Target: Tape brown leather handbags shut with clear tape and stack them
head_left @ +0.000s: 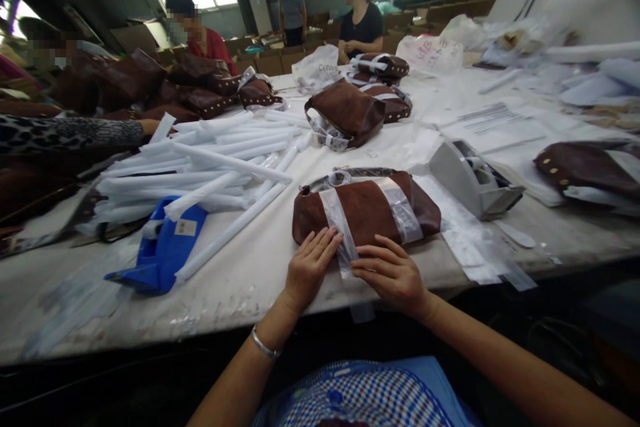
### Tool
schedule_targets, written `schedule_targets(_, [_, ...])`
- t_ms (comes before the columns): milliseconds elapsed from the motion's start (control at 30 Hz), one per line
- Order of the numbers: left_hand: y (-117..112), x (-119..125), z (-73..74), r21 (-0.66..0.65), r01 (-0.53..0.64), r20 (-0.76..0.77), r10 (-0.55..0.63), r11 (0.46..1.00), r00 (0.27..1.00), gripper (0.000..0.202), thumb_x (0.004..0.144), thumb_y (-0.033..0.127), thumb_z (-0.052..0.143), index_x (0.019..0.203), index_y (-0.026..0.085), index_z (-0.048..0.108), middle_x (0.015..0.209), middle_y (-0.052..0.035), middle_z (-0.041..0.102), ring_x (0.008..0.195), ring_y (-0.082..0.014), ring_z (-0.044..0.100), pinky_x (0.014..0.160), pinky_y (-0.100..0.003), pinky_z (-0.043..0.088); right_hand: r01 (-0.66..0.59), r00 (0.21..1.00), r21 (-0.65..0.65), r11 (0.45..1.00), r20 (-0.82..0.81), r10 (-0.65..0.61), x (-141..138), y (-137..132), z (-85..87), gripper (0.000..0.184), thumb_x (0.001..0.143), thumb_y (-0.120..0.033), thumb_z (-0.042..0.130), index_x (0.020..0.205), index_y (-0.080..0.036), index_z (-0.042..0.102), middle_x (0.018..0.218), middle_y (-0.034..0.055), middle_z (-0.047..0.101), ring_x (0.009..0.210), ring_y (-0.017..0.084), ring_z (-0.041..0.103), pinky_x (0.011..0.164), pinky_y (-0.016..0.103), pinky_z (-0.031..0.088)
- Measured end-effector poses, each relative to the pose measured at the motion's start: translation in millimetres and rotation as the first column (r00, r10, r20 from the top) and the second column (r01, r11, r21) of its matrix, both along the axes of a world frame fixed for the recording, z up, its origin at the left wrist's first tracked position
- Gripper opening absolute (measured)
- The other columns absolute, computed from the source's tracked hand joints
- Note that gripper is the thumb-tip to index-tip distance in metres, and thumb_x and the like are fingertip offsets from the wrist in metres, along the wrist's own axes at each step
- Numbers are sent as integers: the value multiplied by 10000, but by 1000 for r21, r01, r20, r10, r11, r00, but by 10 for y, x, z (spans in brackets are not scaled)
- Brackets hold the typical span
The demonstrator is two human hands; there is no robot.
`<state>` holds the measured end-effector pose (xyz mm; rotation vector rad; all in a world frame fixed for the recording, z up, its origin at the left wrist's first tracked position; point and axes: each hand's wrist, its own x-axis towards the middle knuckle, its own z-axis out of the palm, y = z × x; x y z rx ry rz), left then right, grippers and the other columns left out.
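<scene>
A brown handbag (367, 207) lies on the white-covered table in front of me, with two clear plastic strips across its face. My left hand (311, 263) rests on the bag's lower left, fingers stretched out beside the left strip (336, 212). On the other side of that strip, my right hand (393, 273) lies with fingers extended against the bag's lower edge. The strip's lower end hangs between my hands. The second strip (404, 213) crosses the bag's right half. Neither hand grips anything.
A blue tape dispenser (173, 247) and a heap of white wrapped rolls (215, 167) are at left. A grey tape dispenser (473, 180) stands right of the bag. More brown bags (345, 110) lie behind. A co-worker's patterned sleeve (70, 133) reaches in from the left.
</scene>
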<state>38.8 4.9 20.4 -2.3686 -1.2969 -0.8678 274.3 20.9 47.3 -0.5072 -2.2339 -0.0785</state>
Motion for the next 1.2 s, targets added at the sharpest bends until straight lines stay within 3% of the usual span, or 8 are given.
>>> schedule_targets(200, [-14, -6, 82, -77, 42, 52, -38, 996, 998, 631, 901, 14, 454, 1493, 223, 390, 1464, -47, 536, 1371, -201, 487, 1151, -443, 431, 96, 993, 31, 995, 64, -98, -28, 29, -109, 204, 919, -138, 636, 1017, -298, 715, 1264, -35, 693, 1303, 203, 541, 1185, 481, 357])
schedule_targets(367, [-102, 45, 277, -285, 72, 118, -40, 956, 992, 627, 891, 268, 618, 1480, 210, 412, 1503, -77, 491, 1409, -254, 437, 1175, -489, 389, 142, 986, 34, 989, 84, -145, -43, 67, -120, 169, 932, -153, 619, 988, -282, 713, 1359, -15, 633, 1359, 225, 481, 1191, 511, 336])
schedule_targets(467, [-96, 101, 259, -238, 11, 159, 28, 971, 987, 514, 905, 331, 638, 1394, 231, 516, 1424, -64, 580, 1341, -252, 522, 1139, -490, 433, 155, 982, 33, 987, 107, -158, -56, 78, -133, 161, 927, -156, 628, 999, -273, 712, 1392, -4, 606, 1390, 239, 444, 1203, 520, 311])
schedule_targets(633, [-38, 134, 74, -75, -7, 127, 17, 997, 992, 452, 913, 124, 574, 1350, 237, 558, 1379, -60, 618, 1328, -245, 537, 1110, -498, 451, 168, 976, 16, 986, 139, -169, -44, 72, -149, 138, 928, -149, 625, 943, -253, 713, 1413, 0, 589, 1400, 247, 430, 1219, 526, 275])
schedule_targets(800, [-66, 160, 87, -101, -27, 144, 41, 995, 989, 451, 900, 105, 579, 1332, 235, 570, 1369, -56, 629, 1338, -235, 526, 1136, -494, 418, 76, 976, -90, 993, 209, -56, 226, -172, -168, 318, 924, -141, 606, 1221, -247, 654, 1405, 51, 596, 1400, 258, 429, 1208, 551, 295])
schedule_targets(967, [-86, 199, 105, -125, -33, 182, 55, 992, 982, 454, 876, 85, 591, 1304, 234, 589, 1353, -58, 641, 1333, -228, 527, 1159, -485, 388, -24, 906, -191, 981, 411, 102, 402, -406, -246, 523, 924, -166, 574, 1438, -205, 487, 1521, 92, 463, 1456, 296, 330, 1205, 568, 291])
schedule_targets(1067, [-85, 203, 93, -138, -39, 193, 66, 990, 979, 457, 859, 73, 602, 1287, 231, 603, 1317, -58, 655, 1280, -220, 563, 1170, -475, 379, -32, 937, -163, 986, 339, 86, 316, -382, -309, 483, 932, -83, 505, 1407, -169, 514, 1439, 104, 557, 1424, 260, 392, 1196, 527, 327])
schedule_targets(1200, [-86, 199, 140, -122, -79, 171, 100, 989, 980, 440, 844, 76, 619, 1257, 228, 633, 1160, -65, 680, 1140, -216, 614, 1139, -463, 425, -134, 977, -132, 982, 146, 153, 180, -296, -331, 321, 950, -71, 494, 1218, -175, 638, 1164, 65, 737, 1208, 188, 619, 1138, 452, 432])
